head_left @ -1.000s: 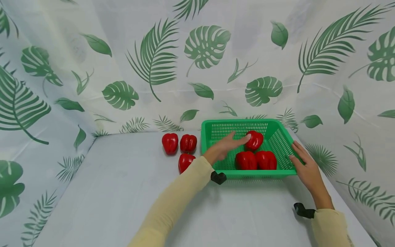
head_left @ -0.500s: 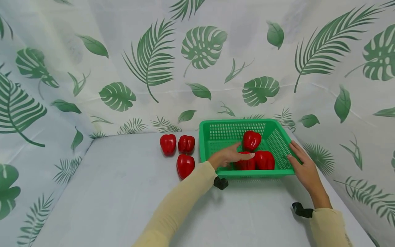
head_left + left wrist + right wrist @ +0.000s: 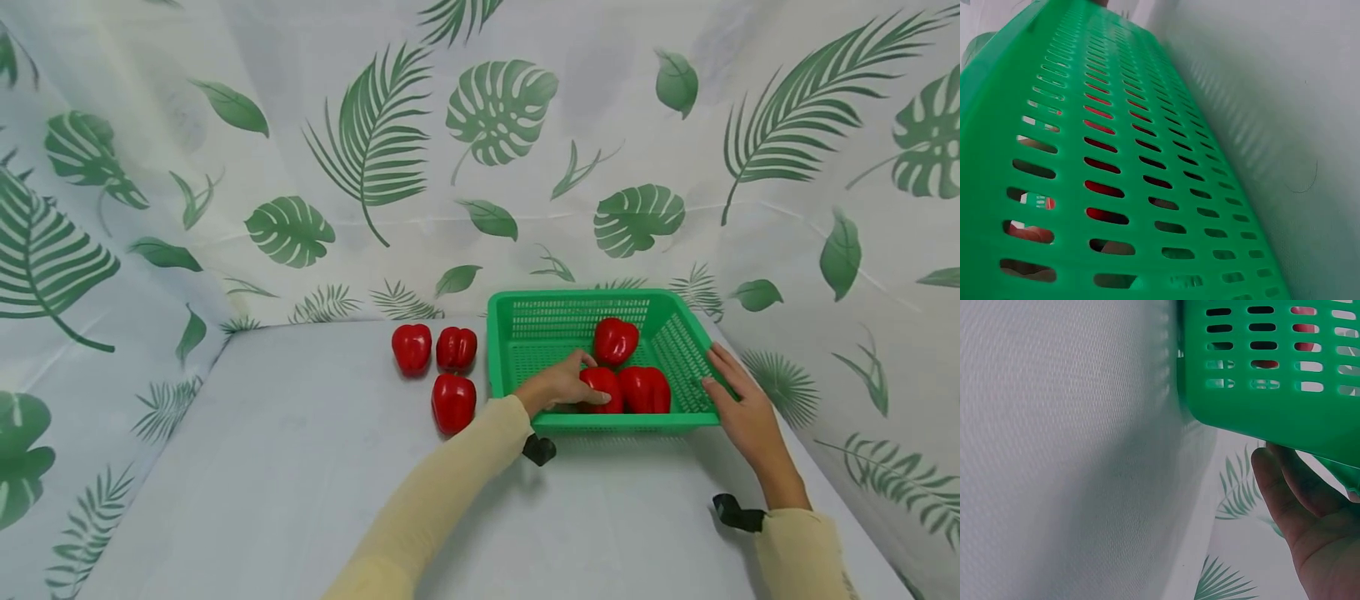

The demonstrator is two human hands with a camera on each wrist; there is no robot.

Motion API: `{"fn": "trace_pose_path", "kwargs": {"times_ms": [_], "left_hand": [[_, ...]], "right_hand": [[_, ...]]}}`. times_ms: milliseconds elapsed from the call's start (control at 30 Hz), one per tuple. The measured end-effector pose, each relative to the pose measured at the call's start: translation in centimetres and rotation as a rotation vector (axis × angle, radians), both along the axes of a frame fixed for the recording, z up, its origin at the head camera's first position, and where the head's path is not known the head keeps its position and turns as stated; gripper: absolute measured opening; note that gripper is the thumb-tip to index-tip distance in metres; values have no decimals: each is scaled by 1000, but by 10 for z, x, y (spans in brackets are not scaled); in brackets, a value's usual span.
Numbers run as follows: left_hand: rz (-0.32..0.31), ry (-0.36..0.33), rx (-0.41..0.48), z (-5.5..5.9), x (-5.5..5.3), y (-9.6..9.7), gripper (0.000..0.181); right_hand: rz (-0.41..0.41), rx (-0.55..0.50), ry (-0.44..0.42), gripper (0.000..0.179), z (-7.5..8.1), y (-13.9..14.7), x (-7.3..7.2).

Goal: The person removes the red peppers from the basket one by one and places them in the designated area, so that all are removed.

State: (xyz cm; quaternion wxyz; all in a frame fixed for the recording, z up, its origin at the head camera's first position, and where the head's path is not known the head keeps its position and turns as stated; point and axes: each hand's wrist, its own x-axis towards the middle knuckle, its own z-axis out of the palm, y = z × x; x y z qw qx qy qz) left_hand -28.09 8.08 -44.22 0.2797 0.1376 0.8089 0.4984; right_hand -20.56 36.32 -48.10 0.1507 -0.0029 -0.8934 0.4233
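Observation:
In the head view, my left hand (image 3: 564, 383) reaches into the green plastic basket (image 3: 607, 421) and grips the near-left red bell pepper (image 3: 609, 385), thumb along its near side and fingers on its far side. Another red bell pepper (image 3: 648, 390) lies right beside it, and a third bell pepper (image 3: 617, 340) sits behind them. My right hand (image 3: 742, 408) holds the basket's right rim, thumb over the rim and fingers outside it. The right wrist view shows those fingers (image 3: 1282, 494) under the rim. In the left wrist view the basket wall (image 3: 1116, 162) hides most of the left hand.
On the white table (image 3: 285, 467), left of the basket, lie three more red bell peppers, one nearer pepper (image 3: 453, 404) and two behind, a left one (image 3: 412, 349) and a right one (image 3: 457, 348). A leaf-patterned curtain (image 3: 405, 167) rises behind the table.
My left hand has come down and nearer from beside the rear pepper, and it now grips the near-left pepper. My right hand stays at the basket's rim.

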Motion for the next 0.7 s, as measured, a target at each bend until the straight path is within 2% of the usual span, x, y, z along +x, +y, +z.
{"fn": "trace_pose_path", "kwargs": {"times_ms": [133, 367, 500, 700], "left_hand": [[14, 10, 32, 0, -1, 0, 45], [59, 11, 63, 8, -6, -3, 43], [54, 16, 99, 13, -9, -9, 44], [32, 14, 202, 21, -15, -23, 46]], "right_hand": [[3, -4, 1, 58, 0, 1, 0], [2, -5, -4, 58, 0, 0, -1], [-4, -7, -11, 59, 2, 0, -1], [-4, -11, -13, 59, 1, -1, -1]]}}
